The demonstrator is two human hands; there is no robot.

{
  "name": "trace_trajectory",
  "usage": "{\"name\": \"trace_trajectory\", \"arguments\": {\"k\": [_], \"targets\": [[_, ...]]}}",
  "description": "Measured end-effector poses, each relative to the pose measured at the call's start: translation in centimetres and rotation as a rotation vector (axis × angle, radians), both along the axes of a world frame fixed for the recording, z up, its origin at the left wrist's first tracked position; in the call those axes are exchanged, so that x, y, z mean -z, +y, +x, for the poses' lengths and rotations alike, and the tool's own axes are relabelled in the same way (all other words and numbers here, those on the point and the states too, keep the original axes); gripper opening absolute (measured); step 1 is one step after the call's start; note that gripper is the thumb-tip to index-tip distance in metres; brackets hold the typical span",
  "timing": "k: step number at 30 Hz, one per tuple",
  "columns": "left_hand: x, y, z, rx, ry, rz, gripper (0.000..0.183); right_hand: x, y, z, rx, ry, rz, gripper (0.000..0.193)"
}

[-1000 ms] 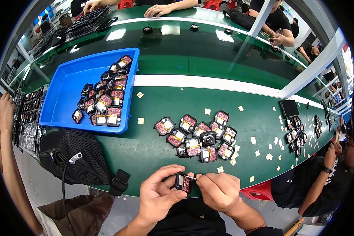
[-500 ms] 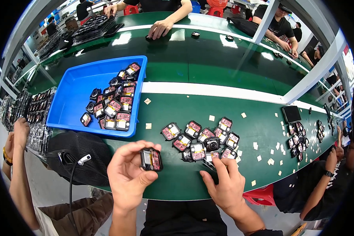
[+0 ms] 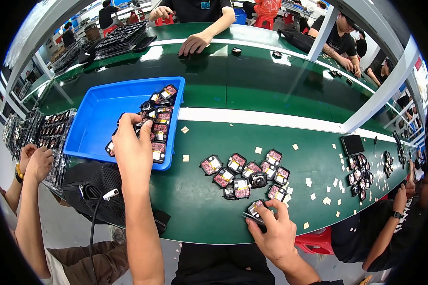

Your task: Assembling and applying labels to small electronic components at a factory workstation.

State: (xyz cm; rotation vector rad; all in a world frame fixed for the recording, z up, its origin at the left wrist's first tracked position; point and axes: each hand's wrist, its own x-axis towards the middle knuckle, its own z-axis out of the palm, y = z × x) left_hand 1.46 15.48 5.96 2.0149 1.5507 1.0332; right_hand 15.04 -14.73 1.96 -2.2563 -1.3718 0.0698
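Observation:
My left hand (image 3: 134, 137) reaches into the blue bin (image 3: 76, 142), its thumb and fingers pinched around a small black-cased device (image 3: 148, 115) that they partly cover. Devices with pink circuit boards and pale labels lie piled around it there. Near the table's front edge, my right hand (image 3: 277, 230) is closed on another such device (image 3: 257, 207), tilted up off the green surface. A thin shiny edge shows beneath that device; I cannot make out what it is. Just beyond lies a loose cluster of devices (image 3: 241, 188), one with its round lens upward.
A black mesh bag (image 3: 92, 190) with a cable sits left of my forearm. Small pale squares (image 3: 327, 201) are scattered on the green table (image 3: 199, 213). More devices (image 3: 360, 175) lie at right. Co-workers' hands work left, right and across; white posts (image 3: 380, 90) rise at right.
My left hand has carried its device from above the table's front into the bin. My right hand has drawn a device away from the cluster toward me.

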Motion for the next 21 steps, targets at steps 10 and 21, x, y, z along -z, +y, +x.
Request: {"name": "trace_trajectory", "arguments": {"k": [10, 21], "targets": [[0.6, -7.3, 0.2, 0.512, -0.225, 0.373, 0.020, 0.3, 0.2, 0.8, -0.135, 0.167, 0.331, 0.046], [5.3, -17.3, 0.4, 0.968, -0.387, 0.199, 0.051, 1.0, 0.5, -0.3, -0.202, 1.317, 0.592, 0.034]]}}
